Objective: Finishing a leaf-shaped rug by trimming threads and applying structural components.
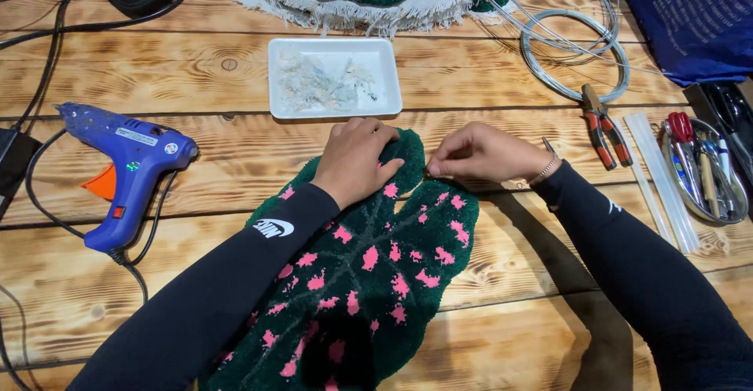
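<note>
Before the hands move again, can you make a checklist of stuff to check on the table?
1. Left hand presses flat on the green leaf piece with pink spots: ok.
2. Right hand pinches at the leaf's top edge: ok; what the fingertips hold: cannot tell.
3. Blue glue gun lies apart from the leaf, on the left, nozzle pointing toward it: ok.
4. Glue gun hot or cold: cannot tell.
5. Pliers lie near the right wrist, clear of it: ok.
6. White tray of scraps sits just beyond the hands, not touching the leaf: ok.
</note>
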